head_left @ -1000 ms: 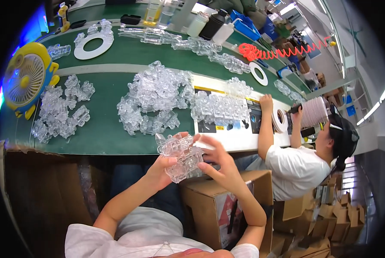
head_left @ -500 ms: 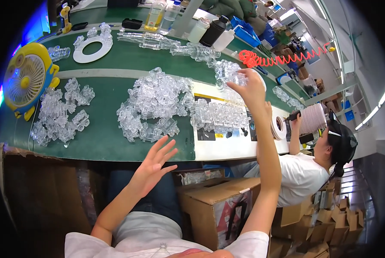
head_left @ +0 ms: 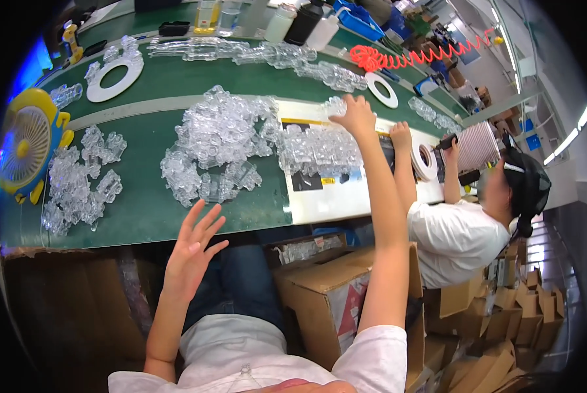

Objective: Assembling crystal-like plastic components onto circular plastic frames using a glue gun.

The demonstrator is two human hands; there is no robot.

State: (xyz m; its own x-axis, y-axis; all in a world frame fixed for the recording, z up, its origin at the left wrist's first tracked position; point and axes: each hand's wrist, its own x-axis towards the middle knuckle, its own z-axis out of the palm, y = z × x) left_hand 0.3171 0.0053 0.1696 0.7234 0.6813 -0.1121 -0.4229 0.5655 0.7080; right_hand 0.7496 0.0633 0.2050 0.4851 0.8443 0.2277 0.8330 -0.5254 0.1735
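Note:
My right hand (head_left: 357,115) reaches far out over the green table (head_left: 143,209), its fingers resting on a clear plastic piece (head_left: 336,105) at the far edge of a row of clear plastic parts (head_left: 319,149) on a white board (head_left: 326,200). Whether the fingers grip that piece is unclear. My left hand (head_left: 195,247) hovers open, fingers spread, just off the table's near edge and holds nothing. A big heap of clear plastic parts (head_left: 218,134) lies between the two hands.
A smaller pile of clear parts (head_left: 77,187) and a yellow fan (head_left: 23,145) sit at the left. White rings (head_left: 113,82), bottles (head_left: 283,19) and a red coiled hose (head_left: 411,56) lie at the back. A cardboard box (head_left: 332,291) stands under the table. A co-worker (head_left: 463,232) sits at the right.
A second ago both hands held a clear plastic assembly near my lap. My right hand carried it out to the row of parts and lowered; my left hand let go and stays open.

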